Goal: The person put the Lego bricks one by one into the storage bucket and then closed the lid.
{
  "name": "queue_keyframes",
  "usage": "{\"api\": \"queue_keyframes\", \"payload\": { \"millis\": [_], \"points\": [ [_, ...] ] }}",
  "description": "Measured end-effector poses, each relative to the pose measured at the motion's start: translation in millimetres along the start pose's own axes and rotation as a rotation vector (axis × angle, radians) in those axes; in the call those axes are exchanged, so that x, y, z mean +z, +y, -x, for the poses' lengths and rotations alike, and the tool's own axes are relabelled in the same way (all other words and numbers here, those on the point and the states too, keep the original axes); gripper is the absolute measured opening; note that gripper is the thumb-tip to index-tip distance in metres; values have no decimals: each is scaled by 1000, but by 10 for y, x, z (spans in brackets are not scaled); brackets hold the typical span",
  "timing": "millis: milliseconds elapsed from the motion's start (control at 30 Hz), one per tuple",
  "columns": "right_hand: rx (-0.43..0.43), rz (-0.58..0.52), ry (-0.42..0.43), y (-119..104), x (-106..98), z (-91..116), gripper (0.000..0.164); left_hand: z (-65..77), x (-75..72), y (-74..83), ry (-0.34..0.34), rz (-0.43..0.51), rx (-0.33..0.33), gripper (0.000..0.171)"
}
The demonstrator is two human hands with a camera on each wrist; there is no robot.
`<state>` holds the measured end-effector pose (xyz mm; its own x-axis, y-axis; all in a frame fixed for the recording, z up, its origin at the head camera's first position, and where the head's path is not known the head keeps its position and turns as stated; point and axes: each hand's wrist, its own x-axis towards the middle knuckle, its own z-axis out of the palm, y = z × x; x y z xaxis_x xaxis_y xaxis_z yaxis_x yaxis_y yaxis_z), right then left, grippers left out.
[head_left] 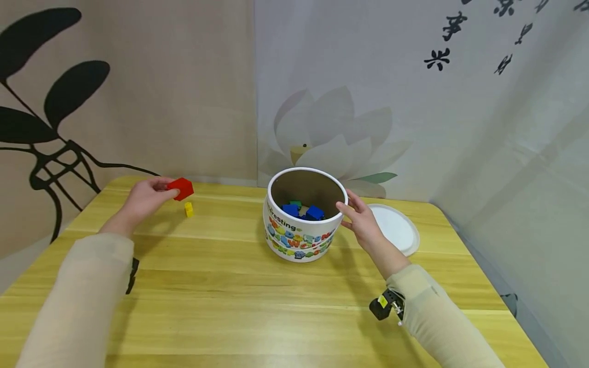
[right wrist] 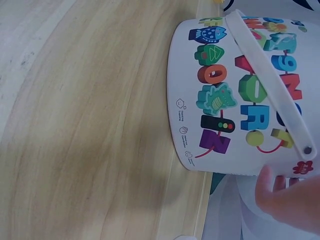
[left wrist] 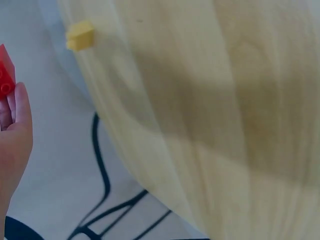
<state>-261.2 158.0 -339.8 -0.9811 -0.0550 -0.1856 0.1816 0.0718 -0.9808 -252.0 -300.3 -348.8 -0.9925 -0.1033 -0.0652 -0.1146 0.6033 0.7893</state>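
Note:
My left hand (head_left: 146, 200) pinches a red building block (head_left: 181, 188) between thumb and fingers, raised above the left part of the table. In the left wrist view the block's round studs (left wrist: 6, 88) show. Just below it in the head view, a small yellow block (head_left: 189, 209) stands on the table. My right hand (head_left: 363, 222) holds the right side of a white bucket (head_left: 299, 239) near its rim, thumb in front and fingers behind. Blue blocks (head_left: 315, 213) and a green one (head_left: 296, 204) lie inside the bucket.
A white round lid (head_left: 398, 230) lies on the wooden table (head_left: 207, 306) to the right of the bucket. The bucket's white handle (right wrist: 270, 80) hangs down along its side. Printed curtains (head_left: 184, 92) rise behind the table's far edge.

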Motion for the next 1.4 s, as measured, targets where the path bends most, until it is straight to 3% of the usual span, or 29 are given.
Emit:
{"api": "queue_keyframes", "payload": {
  "millis": [433,933,1200,1400],
  "points": [
    [11,32,-4,-28,-18,8,59,18,112,544,-80,61,83,50],
    [-40,108,-40,-75,-63,42,60,-9,271,905,-140,90,127,47],
    [-46,107,-40,-60,-60,43,60,-53,470,1226,-175,105,164,41],
    [-41,102,-30,-64,-40,37,61,-91,688,1444,-208,143,227,38]
  ]
}}
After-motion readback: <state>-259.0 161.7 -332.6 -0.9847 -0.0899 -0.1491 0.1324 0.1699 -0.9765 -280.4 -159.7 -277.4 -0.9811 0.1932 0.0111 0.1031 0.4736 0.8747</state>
